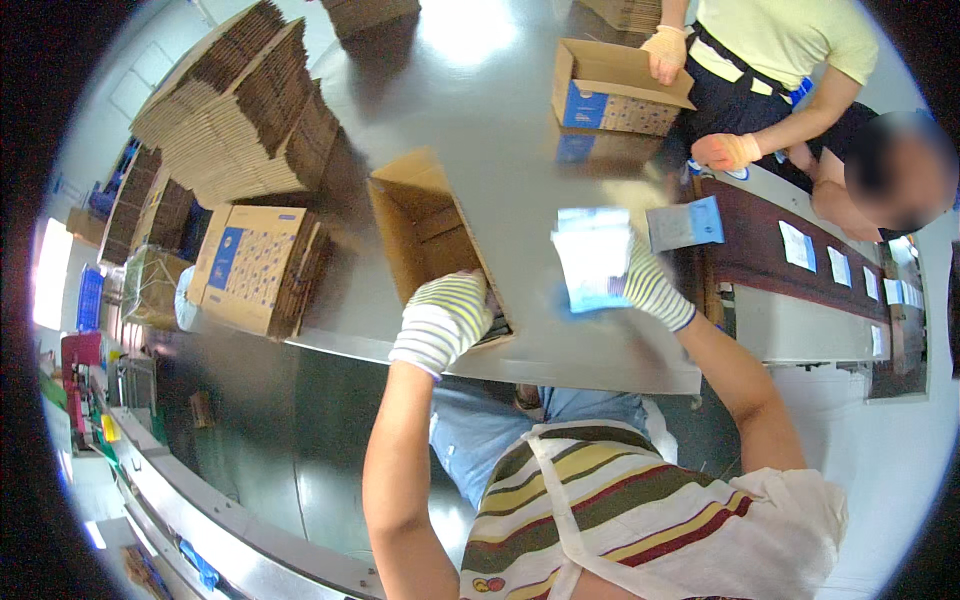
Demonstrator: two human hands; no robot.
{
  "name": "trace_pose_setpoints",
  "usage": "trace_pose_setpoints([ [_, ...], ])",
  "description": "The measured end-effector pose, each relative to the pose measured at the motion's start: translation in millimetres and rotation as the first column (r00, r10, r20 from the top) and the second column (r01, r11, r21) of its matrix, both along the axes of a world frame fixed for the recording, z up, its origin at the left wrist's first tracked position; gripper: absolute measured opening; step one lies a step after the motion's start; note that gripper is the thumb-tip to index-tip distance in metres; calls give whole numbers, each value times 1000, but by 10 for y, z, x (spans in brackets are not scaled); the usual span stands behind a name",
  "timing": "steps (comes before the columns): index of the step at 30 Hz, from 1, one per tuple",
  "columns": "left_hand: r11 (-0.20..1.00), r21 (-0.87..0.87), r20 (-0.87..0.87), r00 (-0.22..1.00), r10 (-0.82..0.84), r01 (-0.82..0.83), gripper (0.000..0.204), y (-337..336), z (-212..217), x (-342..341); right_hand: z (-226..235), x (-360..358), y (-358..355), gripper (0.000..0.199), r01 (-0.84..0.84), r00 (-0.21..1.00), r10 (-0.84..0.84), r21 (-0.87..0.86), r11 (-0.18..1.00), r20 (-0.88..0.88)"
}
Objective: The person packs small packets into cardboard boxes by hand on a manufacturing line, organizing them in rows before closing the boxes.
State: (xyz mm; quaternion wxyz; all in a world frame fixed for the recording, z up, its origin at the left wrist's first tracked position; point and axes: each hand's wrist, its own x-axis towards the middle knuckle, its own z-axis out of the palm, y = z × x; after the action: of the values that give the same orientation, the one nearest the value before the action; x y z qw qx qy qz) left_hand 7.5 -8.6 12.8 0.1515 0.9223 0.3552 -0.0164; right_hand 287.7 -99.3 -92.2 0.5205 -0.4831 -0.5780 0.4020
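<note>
My right hand (657,285), fingers pinching a stack of blue-and-white packets (590,255), was toward the surface's (510,185) near right corner; my left hand (443,318) overlapped the open cardboard carton (415,212) at the near edge, its fingers' grip indiscernible.

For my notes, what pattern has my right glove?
Right glove: stripes on white, best in head view.

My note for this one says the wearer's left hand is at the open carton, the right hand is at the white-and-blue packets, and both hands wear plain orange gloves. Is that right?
The glove colour is wrong: in the head view both gloves are white with stripes. The left hand is at the open carton, the right hand at the white-and-blue packets.
</note>
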Motion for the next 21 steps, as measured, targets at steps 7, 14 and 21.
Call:
trace_pose_setpoints([
  [7, 999, -15, -34, 998, -46, 45, 28, 53, -135, 3, 1430, -1159, 811, 67, -185, 963, 123, 259, 948, 239],
  [14, 992, 77, 100, 989, -110, 103, 30, 6, -208, -16, 1377, -1525, 1102, 84, -125, 372, -7, 58, 990, 928],
  [21, 945, 218, 656, 754, 42, -242, 17, 296, 896, -26, 1259, -1348, 1131, 74, -115, 170, 190, -172, 978, 967],
])
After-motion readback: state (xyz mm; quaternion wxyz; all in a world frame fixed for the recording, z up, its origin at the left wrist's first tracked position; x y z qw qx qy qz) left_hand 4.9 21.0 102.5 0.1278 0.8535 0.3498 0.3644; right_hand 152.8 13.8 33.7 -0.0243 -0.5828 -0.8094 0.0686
